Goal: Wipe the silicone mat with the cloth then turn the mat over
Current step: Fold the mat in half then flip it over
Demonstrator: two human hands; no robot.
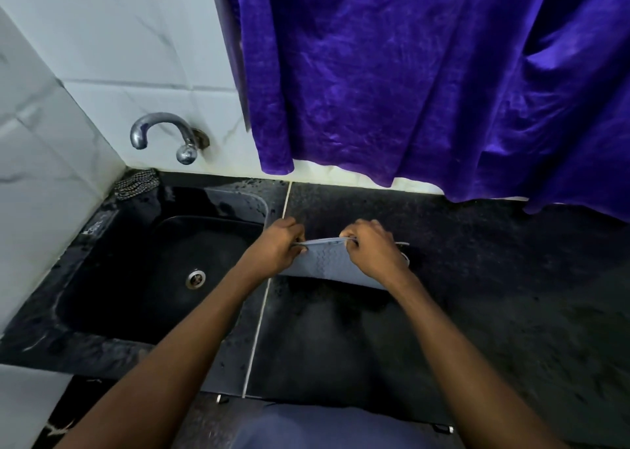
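A grey-blue silicone mat [332,264] with a wavy raised texture is lifted off the black counter [494,295]. Its upper edge is held up and its textured face is turned toward me, while its lower edge hangs close to the counter. My left hand [278,247] pinches the upper edge at the left. My right hand [370,247] pinches the same edge further right. A small pale piece [405,257] shows just right of my right hand; I cannot tell whether it is the cloth or a mat corner.
A black sink [102,278] with a metal drain [195,277] lies to the left under a chrome tap [160,135]. A checkered rag [136,183] sits in the back corner. A grey rounded sheet [245,203] rests on the sink's far rim. A purple curtain [426,84] hangs behind.
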